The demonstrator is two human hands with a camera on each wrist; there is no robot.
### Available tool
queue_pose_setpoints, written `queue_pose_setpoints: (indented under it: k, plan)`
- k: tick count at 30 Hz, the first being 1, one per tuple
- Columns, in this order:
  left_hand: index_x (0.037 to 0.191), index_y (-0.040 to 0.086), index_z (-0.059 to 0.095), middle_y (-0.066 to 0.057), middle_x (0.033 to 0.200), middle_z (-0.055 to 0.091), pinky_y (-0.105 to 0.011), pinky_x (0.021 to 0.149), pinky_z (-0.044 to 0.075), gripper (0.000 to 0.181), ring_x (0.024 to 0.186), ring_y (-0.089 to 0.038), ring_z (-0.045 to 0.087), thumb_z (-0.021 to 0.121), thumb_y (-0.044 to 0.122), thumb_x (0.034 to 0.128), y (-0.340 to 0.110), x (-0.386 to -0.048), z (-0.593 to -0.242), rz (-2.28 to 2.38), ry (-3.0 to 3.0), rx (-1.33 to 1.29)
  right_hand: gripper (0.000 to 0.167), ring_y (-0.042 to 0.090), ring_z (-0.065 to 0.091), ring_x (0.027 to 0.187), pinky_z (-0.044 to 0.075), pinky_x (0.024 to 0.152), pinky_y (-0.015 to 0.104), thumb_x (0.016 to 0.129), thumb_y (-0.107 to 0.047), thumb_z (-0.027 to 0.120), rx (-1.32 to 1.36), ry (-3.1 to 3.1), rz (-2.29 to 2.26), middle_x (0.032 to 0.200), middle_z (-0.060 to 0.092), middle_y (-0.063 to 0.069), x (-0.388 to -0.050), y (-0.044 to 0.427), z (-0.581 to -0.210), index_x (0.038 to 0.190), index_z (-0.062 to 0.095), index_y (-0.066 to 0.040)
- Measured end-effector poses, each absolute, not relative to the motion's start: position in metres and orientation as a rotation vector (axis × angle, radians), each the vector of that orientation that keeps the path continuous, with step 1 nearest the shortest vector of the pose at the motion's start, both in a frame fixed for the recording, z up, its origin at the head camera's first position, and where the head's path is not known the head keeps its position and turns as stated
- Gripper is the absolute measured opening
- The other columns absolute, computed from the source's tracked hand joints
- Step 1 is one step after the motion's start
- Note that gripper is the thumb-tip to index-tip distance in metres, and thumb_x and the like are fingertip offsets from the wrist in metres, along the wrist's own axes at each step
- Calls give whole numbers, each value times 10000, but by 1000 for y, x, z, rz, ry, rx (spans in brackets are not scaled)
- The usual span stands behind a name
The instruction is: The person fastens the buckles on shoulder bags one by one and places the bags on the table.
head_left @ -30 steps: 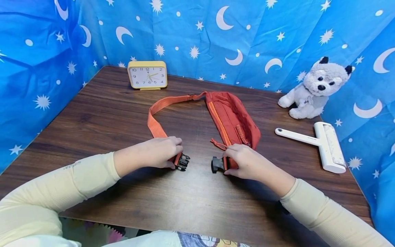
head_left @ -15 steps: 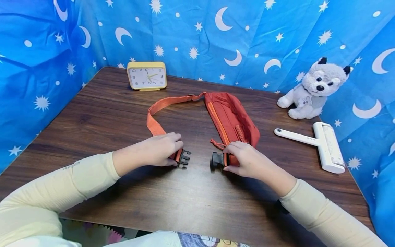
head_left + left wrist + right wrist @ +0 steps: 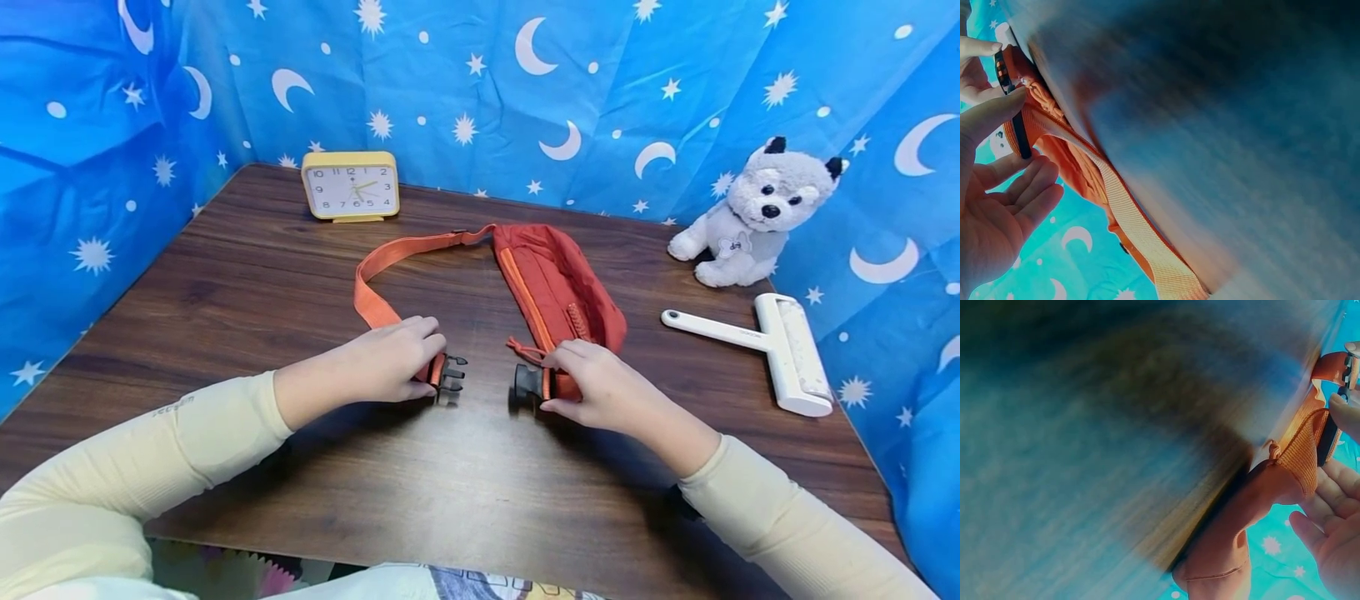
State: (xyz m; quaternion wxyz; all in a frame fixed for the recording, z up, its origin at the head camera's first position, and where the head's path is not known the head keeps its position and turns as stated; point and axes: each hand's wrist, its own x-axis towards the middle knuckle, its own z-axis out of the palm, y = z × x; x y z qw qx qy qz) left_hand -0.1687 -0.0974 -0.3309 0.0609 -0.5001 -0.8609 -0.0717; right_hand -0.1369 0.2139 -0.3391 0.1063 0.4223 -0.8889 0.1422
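A rust-red waist bag (image 3: 558,287) lies on the wooden table, its orange strap (image 3: 378,275) curving round to the left. My left hand (image 3: 397,358) pinches the pronged buckle half (image 3: 452,377) at the strap's end between thumb and fingers. Opposite it, my right hand (image 3: 596,385) pinches the black socket half of the buckle (image 3: 528,382), beside the bag's lower end. The two halves face each other with a gap between them, apart from one another. In the left wrist view, thumb and fingertips sit on either edge of the black buckle half (image 3: 1020,134).
A yellow alarm clock (image 3: 351,187) stands at the back left. On the right sit a grey plush dog (image 3: 753,212) and a white lint roller (image 3: 780,350). Blue cloth (image 3: 450,92) with moons and stars hangs behind and beside the table (image 3: 247,275).
Both buckle halves have risen slightly from the tabletop, and the pronged half has turned in my left hand. The whole head view has shifted a little. Both hands keep their hold.
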Motion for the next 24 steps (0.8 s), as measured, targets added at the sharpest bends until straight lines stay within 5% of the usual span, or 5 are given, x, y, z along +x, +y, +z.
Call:
queue_pose_setpoints:
  k: [24]
  plan:
    - [914,49,579,-21,835,435,-304,640,407,374,722,-171,428,788,307,741,-92,-170,-327,-212,-2590,-1462,404,172,561,844,470,770,358,705,-280,825,1211,-2611,418,898,592,37,-137,212,-336,966,613,-57]
